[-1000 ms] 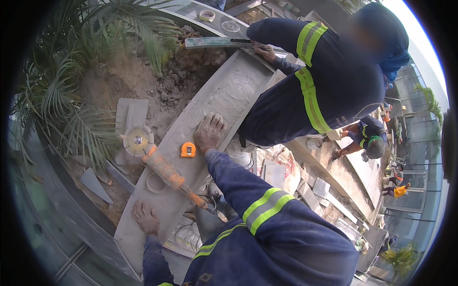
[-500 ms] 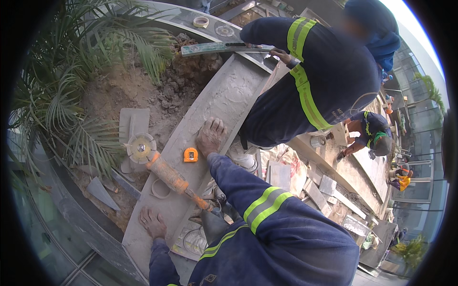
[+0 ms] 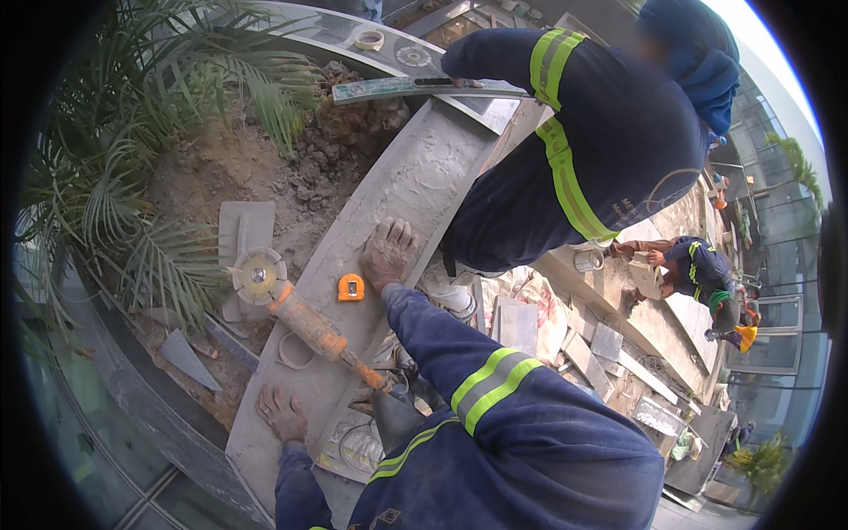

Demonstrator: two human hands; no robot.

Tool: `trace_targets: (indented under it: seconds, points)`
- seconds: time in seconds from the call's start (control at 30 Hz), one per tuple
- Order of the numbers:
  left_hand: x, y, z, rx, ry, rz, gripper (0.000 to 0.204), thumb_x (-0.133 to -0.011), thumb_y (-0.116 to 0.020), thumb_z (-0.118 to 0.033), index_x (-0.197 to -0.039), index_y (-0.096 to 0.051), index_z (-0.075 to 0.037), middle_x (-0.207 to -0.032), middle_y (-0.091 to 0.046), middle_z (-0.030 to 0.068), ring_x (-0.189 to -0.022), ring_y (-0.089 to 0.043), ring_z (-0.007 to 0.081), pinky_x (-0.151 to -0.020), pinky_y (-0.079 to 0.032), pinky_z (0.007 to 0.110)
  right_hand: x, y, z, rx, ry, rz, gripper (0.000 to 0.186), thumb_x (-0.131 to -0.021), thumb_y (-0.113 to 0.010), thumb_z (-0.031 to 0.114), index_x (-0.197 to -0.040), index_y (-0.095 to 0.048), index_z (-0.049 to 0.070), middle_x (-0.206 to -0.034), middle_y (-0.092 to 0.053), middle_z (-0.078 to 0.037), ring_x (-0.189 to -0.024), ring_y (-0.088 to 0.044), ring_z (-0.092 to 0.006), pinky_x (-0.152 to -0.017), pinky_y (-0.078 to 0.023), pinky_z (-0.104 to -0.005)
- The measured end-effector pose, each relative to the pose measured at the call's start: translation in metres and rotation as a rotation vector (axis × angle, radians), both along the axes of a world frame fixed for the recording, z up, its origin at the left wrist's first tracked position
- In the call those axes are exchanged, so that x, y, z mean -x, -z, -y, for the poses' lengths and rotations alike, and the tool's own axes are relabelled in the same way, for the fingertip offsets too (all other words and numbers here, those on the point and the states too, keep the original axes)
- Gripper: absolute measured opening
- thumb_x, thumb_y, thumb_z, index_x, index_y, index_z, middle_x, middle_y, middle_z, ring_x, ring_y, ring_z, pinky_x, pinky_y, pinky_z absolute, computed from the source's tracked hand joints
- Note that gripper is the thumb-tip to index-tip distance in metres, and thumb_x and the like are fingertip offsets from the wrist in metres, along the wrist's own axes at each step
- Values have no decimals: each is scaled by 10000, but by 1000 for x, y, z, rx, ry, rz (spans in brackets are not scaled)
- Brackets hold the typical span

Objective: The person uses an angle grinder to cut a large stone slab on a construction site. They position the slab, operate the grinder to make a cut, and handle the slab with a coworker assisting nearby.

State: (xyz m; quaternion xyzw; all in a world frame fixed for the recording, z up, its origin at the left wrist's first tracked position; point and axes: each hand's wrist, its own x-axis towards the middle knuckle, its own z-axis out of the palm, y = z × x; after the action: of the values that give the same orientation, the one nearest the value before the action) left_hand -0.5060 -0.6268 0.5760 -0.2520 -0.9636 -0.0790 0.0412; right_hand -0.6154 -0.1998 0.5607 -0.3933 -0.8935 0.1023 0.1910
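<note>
My left hand (image 3: 283, 413) lies flat with fingers spread on the near end of the grey, dusty wall ledge (image 3: 375, 194). Farther along, my right hand (image 3: 390, 254) rests palm down on the same ledge, holding nothing. Just left of it sits an orange tape measure (image 3: 351, 287). Between my hands an orange angle grinder (image 3: 309, 322) lies across the ledge, its round cutting disc (image 3: 260, 276) out over the soil. A pale ring (image 3: 296, 351), perhaps a tape roll, is beside the grinder. A flat trowel-like tool (image 3: 246, 238) lies on the soil past the disc.
At the far end a co-worker (image 3: 583, 150) leans over the ledge, one hand at a green spirit level (image 3: 397, 88). A tape roll (image 3: 370, 40) and another disc (image 3: 413, 56) lie beyond. Palm fronds (image 3: 115, 177) overhang the left. Stone slabs (image 3: 515, 325) and another worker (image 3: 693, 265) are at right.
My hands have stayed in place. The spirit level has shifted slightly left, and one of the near co-worker's hands has gone out of sight. The worker at right now holds a pale block-like thing.
</note>
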Motion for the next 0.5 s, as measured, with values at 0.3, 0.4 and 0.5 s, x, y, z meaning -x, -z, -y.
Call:
trace_targets:
  seconds: [0.3,0.4,0.5]
  points:
    - [-6,3,3,2,-9,7,462,-944,-579,-307,-1295,-492,-20,-1401,-451,218,-1336,-391,421,-1115,-296,609,6,7,0,-198,-8,-18,482,-905,-560,267,-1298,-475,1,-1296,-446,-187,-1279,-389,-351,-1072,-280,-538]
    - [2,-2,6,4,-26,24,493,-897,-635,-309,-1283,-511,-29,-1406,-453,186,-1339,-381,398,-1117,-297,591,5,1,5,-138,-7,-8,441,-933,-537,286,-1274,-481,13,-1268,-452,-182,-1263,-395,-349,-1047,-285,-529]
    - [3,-7,4,-22,-45,24,480,-890,-647,-307,-1271,-532,-40,-1407,-457,172,-1341,-381,391,-1122,-297,578,4,-1,7,-185,-24,33,424,-930,-534,257,-1267,-497,2,-1303,-462,-176,-1267,-412,-342,-1051,-320,-516]
